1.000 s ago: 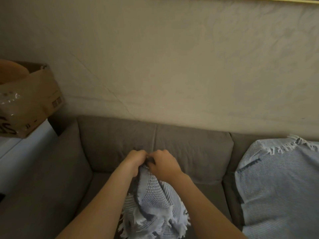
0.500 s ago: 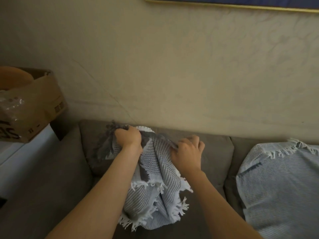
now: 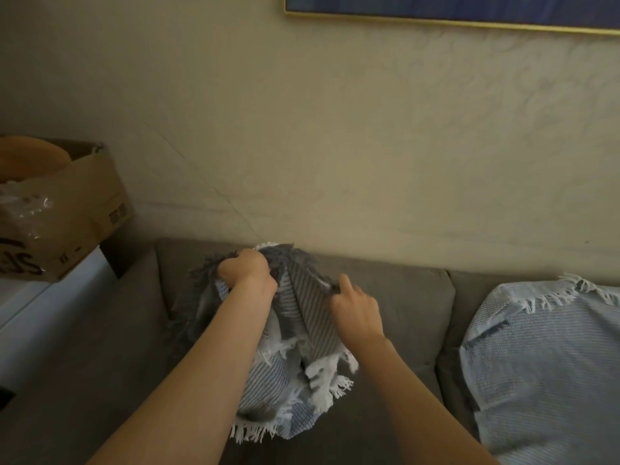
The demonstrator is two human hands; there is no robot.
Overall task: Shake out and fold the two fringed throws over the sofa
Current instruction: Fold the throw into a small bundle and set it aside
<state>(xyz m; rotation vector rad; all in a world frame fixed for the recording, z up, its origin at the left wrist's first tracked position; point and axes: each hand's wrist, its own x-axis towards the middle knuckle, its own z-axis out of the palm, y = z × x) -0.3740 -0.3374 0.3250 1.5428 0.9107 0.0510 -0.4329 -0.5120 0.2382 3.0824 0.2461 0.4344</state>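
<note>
A grey-and-white striped throw (image 3: 303, 347) with white fringe hangs bunched in front of the grey sofa (image 3: 402, 303). My left hand (image 3: 248, 271) is fisted around its top edge, level with the top of the sofa's backrest. My right hand (image 3: 355, 312) pinches the same edge a little lower and to the right, forefinger extended. The fringe dangles between my forearms above the seat. A second, pale blue fringed throw (image 3: 543, 357) lies spread over the right part of the sofa.
A cardboard box (image 3: 70, 213) with plastic wrap inside stands on a white surface (image 3: 40, 303) left of the sofa's armrest. Behind the sofa is a beige wall, with a gold-framed picture (image 3: 453, 11) at the top right.
My hands went from together low over the seat to apart and raised to the backrest's top edge, lifting the striped throw. The pale blue throw has not moved.
</note>
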